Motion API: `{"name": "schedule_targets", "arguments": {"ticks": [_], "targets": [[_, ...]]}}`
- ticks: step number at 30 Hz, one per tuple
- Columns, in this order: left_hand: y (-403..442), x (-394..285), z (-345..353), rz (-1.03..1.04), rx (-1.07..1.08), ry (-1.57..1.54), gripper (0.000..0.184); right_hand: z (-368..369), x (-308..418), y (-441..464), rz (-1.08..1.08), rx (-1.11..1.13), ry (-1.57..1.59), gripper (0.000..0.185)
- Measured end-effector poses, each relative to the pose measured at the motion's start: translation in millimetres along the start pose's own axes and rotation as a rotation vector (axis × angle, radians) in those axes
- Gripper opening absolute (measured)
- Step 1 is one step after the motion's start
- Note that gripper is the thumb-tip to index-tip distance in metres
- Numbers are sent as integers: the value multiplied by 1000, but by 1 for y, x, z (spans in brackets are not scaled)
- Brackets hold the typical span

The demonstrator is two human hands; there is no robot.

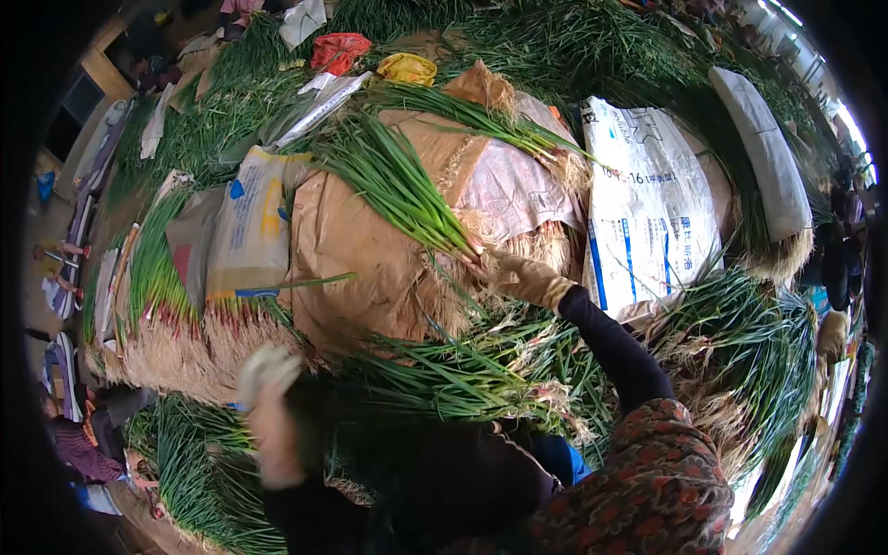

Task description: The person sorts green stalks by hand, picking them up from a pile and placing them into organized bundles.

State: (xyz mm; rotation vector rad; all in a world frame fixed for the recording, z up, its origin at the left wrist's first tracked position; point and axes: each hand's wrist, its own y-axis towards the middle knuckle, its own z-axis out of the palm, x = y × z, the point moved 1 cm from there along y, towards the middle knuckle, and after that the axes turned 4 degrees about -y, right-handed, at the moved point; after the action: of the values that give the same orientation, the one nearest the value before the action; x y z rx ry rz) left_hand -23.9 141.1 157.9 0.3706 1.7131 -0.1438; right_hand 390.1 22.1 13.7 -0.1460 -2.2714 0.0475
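My right hand (525,279), in a tan glove, is closed around the root end of a bunch of green onions (407,190). The bunch lies slantwise, its green tops pointing up and left, over a brown sack (342,240). My left hand (268,375) wears a pale glove and is smeared by motion, so its fingers cannot be made out. It is left of my body, in front of a row of root ends (231,347). Below the brown sack, in front of me, lies a heap of loose green onions (444,370).
A white printed sack (638,203) covers onions to the right, with a rolled white sack (763,153) beyond. To the left, a grey-and-yellow sack (250,227) lies over red-stemmed onions (162,277). Red (340,53) and yellow bags (407,68) lie behind. Other people are at the edges.
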Motion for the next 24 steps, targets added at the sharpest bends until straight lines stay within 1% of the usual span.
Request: {"name": "schedule_targets", "arguments": {"ticks": [1,2,3,4,5,6,8,9,10,11,12,14,15,16,18,19,21,22,24], "targets": [[11,22,41,-213,85,-340,21,11,-28,-10,-47,-106,3,54],[12,57,81,-160,186,-356,25,20,-49,-16,-93,-215,4,56],[9,101,117,24,301,-106,23,13,-34,-27,41,-214,-56,55],[-1,118,148,52,365,91,22,0,-8,-38,177,-210,-117,54],[-13,142,168,117,424,246,24,-10,11,-44,185,-250,-150,50],[-26,165,181,183,479,401,26,-6,13,-41,195,-336,-30,41],[-68,206,180,-77,512,406,32,-9,44,-35,231,-319,105,34],[-92,223,170,-95,463,393,34,4,36,-24,48,-384,86,30],[-110,233,161,-107,410,379,36,17,33,-10,-116,-444,-51,27],[-118,232,153,-34,388,419,36,16,51,6,89,-281,-306,27],[-117,223,148,-137,394,358,35,15,67,16,302,-107,-552,28],[-115,208,138,-340,405,228,34,47,20,41,266,-245,-781,31],[-106,204,135,-519,386,-51,32,45,21,39,190,-362,-745,32],[-101,199,136,-474,259,57,31,44,20,43,147,-342,-870,32],[-85,171,135,-388,115,-77,29,60,2,46,74,-287,-1102,32],[-77,160,137,-391,135,-220,30,44,24,33,53,-86,-1029,31],[-58,140,141,-390,165,-512,32,40,63,11,104,-25,-682,29],[-51,126,143,-506,197,-657,33,50,74,-3,133,9,-510,28],[-44,103,147,-737,263,-954,37,90,84,-35,-149,2,-399,29]]}}
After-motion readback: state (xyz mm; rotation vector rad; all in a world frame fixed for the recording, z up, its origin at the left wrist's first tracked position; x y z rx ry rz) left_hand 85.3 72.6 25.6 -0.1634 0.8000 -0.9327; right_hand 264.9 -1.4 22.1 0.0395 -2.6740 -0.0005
